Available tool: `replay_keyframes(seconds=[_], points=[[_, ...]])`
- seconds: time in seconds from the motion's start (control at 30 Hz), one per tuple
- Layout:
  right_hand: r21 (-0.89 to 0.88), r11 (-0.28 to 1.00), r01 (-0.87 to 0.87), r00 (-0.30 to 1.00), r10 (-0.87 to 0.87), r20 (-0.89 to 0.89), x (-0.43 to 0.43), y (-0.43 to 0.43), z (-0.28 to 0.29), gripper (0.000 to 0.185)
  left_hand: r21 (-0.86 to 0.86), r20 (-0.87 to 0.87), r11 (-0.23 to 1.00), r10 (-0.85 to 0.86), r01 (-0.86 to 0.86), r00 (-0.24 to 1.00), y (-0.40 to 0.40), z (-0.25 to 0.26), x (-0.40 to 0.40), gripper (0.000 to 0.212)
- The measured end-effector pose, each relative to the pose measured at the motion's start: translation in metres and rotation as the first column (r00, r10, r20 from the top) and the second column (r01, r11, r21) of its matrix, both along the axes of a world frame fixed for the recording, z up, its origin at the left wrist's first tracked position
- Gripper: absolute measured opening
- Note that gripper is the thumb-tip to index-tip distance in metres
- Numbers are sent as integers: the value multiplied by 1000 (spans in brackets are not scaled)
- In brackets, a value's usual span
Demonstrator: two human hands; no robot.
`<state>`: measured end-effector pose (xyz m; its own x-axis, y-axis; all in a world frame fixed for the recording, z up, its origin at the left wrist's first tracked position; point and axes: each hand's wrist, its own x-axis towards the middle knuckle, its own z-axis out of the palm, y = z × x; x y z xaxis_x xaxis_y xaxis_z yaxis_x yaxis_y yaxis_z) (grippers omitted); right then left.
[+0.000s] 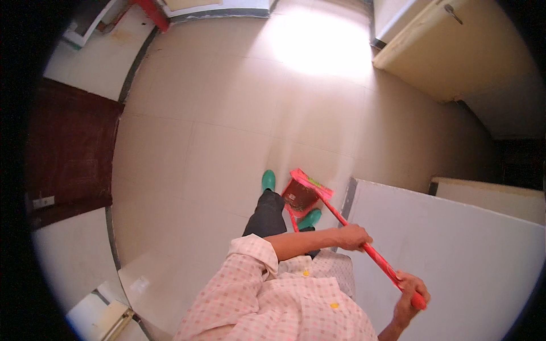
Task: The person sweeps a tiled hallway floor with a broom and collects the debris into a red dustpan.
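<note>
A broom with a long red handle (379, 260) runs from lower right up to its pink and green head (311, 184). My left hand (355, 237) is closed around the middle of the handle, and my right hand (413, 290) grips it close to the top end. The broom head lies across the front edge of a red dustpan (300, 197) on the floor. Some loose debris shows inside the pan. Its own red stick (293, 219) leads back toward my body and passes under my left forearm, where its end is hidden.
My green boots (268, 180) stand on either side of the dustpan on the tiled floor (204, 157). A white wall (431, 238) rises close at the right. A dark red door (74, 149) is at the left, and a beige door (460, 51) stands at upper right.
</note>
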<state>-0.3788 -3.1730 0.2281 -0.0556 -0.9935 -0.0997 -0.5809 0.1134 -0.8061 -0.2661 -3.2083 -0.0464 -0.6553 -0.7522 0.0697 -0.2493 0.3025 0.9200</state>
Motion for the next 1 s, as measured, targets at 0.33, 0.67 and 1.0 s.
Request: replay_keyframes(seconds=[0.33,0.67,1.0], points=[[-174,780,-602,764,625,159,86,-75,-16,6,-168,45,795,597,-583,801,-13,21,152,12],[-267,411,-872,336,897,286,345,-111,-197,16,-433,344,148,939,-889,-12,13,-66,414,23],[9,637,-771,569,682,460,364,-121,-260,18,-399,345,156,939,-904,10,-16,-127,410,27]])
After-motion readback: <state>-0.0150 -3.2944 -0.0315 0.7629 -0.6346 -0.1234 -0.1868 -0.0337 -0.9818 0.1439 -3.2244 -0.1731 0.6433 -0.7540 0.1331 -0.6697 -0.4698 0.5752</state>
